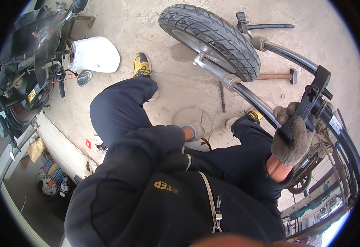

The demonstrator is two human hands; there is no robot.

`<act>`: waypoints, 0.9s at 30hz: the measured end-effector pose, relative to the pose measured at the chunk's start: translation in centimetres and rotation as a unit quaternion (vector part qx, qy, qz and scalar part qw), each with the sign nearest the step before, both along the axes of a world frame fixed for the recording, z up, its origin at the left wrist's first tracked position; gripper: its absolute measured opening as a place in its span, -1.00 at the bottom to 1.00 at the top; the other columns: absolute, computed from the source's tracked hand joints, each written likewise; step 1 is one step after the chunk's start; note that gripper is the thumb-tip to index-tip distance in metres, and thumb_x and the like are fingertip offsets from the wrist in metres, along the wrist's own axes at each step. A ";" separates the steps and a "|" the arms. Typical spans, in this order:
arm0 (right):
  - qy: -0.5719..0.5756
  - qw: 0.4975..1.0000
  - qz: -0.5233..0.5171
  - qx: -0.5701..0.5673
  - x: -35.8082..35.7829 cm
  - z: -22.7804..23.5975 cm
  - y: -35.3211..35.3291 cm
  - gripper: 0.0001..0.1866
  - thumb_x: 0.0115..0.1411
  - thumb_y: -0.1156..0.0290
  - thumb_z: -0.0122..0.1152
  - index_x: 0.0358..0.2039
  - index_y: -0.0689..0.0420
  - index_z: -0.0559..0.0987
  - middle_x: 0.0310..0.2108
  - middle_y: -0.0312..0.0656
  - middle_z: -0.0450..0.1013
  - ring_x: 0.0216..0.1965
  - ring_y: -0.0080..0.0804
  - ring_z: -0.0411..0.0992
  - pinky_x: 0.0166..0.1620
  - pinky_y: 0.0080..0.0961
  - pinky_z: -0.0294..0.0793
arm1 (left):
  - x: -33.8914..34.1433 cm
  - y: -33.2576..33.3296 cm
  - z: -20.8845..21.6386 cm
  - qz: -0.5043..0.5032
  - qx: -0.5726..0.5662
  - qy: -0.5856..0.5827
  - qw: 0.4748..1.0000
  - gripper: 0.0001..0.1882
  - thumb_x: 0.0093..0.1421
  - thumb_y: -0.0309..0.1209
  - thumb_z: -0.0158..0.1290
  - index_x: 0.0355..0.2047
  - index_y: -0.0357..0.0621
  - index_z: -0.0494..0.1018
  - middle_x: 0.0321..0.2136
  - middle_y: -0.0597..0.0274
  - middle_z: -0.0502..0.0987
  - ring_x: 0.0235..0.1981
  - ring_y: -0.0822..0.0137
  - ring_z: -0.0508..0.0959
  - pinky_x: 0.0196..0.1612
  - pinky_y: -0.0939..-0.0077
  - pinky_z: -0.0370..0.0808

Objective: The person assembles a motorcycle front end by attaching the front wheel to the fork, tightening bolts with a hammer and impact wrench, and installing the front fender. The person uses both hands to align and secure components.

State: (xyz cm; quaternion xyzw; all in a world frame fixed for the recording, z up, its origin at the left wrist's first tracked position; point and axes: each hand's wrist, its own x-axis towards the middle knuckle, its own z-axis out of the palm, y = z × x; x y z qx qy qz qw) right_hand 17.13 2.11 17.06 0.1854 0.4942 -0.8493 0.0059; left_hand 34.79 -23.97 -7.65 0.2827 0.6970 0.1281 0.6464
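Note:
A motorcycle front fork (254, 100) with a black-tyred wheel (233, 39) lies across the floor ahead and to the right. My right hand (291, 140), in a worn grey work glove, wraps round the black fork clamp (320, 80) at the upper end of the tubes. My left hand (194, 131), in a light grey glove with a blue cuff, is low between my knees. It is over a pale round container or hoop (184, 110), whose kind is unclear. The left fingers blend into the background, so I cannot make out whether they hold anything.
A long-handled hammer (294, 76) lies behind the wheel, partly hidden by it. A dark coil spring (222, 96) and a small metal ring (283, 96) are on the concrete. A motorcycle with a white panel (95, 55) stands at left. Metal frames and another wheel (301, 183) crowd the right.

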 end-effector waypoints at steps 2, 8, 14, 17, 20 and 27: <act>-0.012 0.999 -0.009 0.035 0.7 0.4 -1.4 -0.57 0.18 0.40 0.47 -0.03 0.32 0.54 -0.26 -0.06 0.53 -0.38 -0.30 0.50 -0.22 -0.24 0.47 | 0.9 -2.7 0.5 0.036 -0.049 -0.012 0.998 -0.65 0.29 -0.28 0.03 -0.11 -0.21 0.70 -0.10 -0.17 0.67 -0.05 -0.15 0.68 0.03 0.04 0.58; -0.019 0.996 -0.038 0.075 2.9 1.2 -6.2 -0.51 0.13 0.40 0.50 0.00 0.34 0.52 -0.29 -0.05 0.52 -0.45 -0.29 0.50 -0.32 -0.27 0.48 | 3.5 -10.0 -0.3 -0.093 0.052 0.048 0.993 -0.78 0.16 -0.36 0.15 -0.28 -0.04 0.77 -0.32 0.13 0.75 -0.26 0.02 0.75 -0.19 0.14 0.66; 0.020 0.993 -0.053 0.105 4.7 2.3 -10.5 -0.61 0.17 0.51 0.33 -0.01 0.37 0.50 -0.31 -0.04 0.52 -0.40 -0.27 0.50 -0.25 -0.33 0.50 | 4.1 -12.9 -2.3 -0.175 0.089 0.006 0.980 -0.66 0.29 -0.26 0.04 -0.09 -0.10 0.72 -0.10 -0.07 0.70 -0.06 -0.13 0.69 0.01 0.06 0.60; 0.001 0.987 -0.075 0.143 4.9 3.7 -13.0 -0.66 0.19 0.66 0.21 0.00 0.36 0.51 -0.27 -0.02 0.55 -0.40 -0.24 0.50 -0.20 -0.30 0.56 | 4.1 -12.2 -2.5 -0.110 0.100 0.008 0.989 -0.66 0.28 -0.26 0.04 -0.09 -0.11 0.72 -0.10 -0.07 0.70 -0.06 -0.13 0.69 0.01 0.06 0.60; -0.031 0.974 -0.049 0.219 3.7 5.4 -14.9 -0.69 0.20 0.67 0.25 -0.03 0.38 0.53 -0.32 -0.02 0.57 -0.44 -0.29 0.54 -0.28 -0.36 0.59 | 3.6 -11.1 -1.7 -0.060 0.116 0.027 0.991 -0.66 0.28 -0.26 0.05 -0.09 -0.11 0.72 -0.10 -0.07 0.70 -0.06 -0.13 0.69 0.01 0.06 0.60; 0.009 0.968 -0.014 0.252 1.9 5.0 -15.8 -0.57 0.20 0.59 0.35 0.09 0.30 0.51 -0.22 -0.01 0.61 -0.47 -0.28 0.58 -0.32 -0.39 0.63 | 3.0 -9.5 1.1 0.014 0.127 0.072 0.989 -0.66 0.28 -0.26 0.06 -0.10 -0.13 0.72 -0.10 -0.08 0.70 -0.05 -0.12 0.69 0.01 0.05 0.60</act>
